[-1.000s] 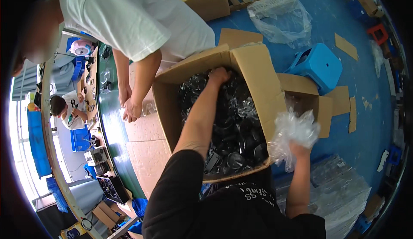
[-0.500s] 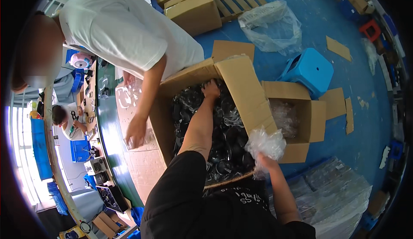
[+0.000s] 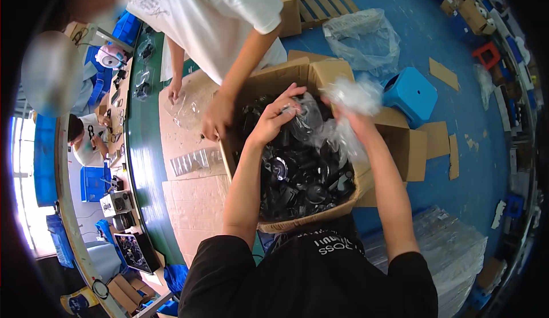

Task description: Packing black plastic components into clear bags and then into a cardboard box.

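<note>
Over the open mouth of a cardboard box [image 3: 330,73], the person's two hands work amid clear plastic. The box opens upward, its long axis running from the person's torso away and slightly leftward, and black parts [image 3: 314,193] fill it. The right hand [image 3: 357,122] grips a crumpled bunch of film [image 3: 357,94] at the box's right side; the bunch swells beyond the fist, too blurred to show one clear direction. The left hand [image 3: 274,118] reaches inward, fingers pointing right and away, against a clear bag [image 3: 307,120] whose length slants down toward the right; whether they pinch it cannot be told. A co-worker's hand [image 3: 217,118] is by the left rim.
</note>
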A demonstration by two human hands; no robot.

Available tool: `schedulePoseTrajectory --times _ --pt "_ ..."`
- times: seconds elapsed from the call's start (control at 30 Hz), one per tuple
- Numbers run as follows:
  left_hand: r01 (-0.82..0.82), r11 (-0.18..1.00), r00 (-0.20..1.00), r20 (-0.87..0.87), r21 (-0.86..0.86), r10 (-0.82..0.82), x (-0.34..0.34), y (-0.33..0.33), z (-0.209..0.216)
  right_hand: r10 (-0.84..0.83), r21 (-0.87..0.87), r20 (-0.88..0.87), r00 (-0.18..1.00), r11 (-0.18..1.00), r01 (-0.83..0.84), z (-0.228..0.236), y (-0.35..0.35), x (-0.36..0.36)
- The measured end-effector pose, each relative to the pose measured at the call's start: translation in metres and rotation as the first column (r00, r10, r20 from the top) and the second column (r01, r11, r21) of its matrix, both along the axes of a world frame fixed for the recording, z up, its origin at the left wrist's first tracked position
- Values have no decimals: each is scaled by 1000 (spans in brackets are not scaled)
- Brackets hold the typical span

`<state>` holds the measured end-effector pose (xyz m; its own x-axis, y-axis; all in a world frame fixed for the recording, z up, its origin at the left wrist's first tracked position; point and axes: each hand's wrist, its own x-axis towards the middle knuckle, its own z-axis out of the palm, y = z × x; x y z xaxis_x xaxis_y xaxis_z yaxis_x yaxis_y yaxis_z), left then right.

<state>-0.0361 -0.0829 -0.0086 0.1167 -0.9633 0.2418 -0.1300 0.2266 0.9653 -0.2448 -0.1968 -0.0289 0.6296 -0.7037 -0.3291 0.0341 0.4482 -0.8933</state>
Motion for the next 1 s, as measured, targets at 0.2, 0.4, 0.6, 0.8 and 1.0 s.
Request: schedulePoseTrajectory --times 0.2,0.4,0.6,0.8,1.0 --pt "101 992 995 -1 -74 -101 13 32 9 297 -45 60 953 955 -295 35 37 57" --pt "-319 943 855 -458 -91 245 -13 66 -32 273 -119 2 962 955 -271 49 81 76" --pt "-233 918 823 -438 321 362 -24 88 -38 89 -610 -74 993 784 -116 16 93 76" --pt "-277 954 810 -507 110 294 -18 117 -51 124 -839 -144 982 511 -188 42 104 90" --pt "-211 973 970 140 97 196 1 116 3 -3 -555 -129 992 829 -70 65 106 101"
